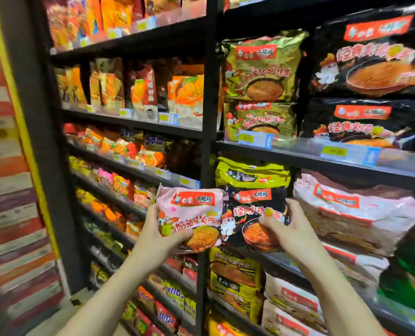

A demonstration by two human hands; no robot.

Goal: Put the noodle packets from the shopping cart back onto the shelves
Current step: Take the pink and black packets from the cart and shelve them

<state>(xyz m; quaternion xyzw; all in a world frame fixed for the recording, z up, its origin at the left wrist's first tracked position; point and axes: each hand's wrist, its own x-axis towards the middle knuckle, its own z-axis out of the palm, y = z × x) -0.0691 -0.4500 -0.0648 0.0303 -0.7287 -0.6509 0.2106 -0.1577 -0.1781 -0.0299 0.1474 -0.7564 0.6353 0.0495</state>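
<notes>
A person faces supermarket shelves crowded with instant noodle bags. Two single packets are held up at chest height, side by side and touching. The left hand grips a pink packet, thumb across its front and the other fingers hidden behind. The right hand grips a black packet, thumb on its front and fingers curled over its right edge.

To do this step well, each packet would best go with its match: the pink multipacks lie just to the right, the black multipacks one shelf higher.

Count: two hands, two held packets. The shopping cart is out of view.
</notes>
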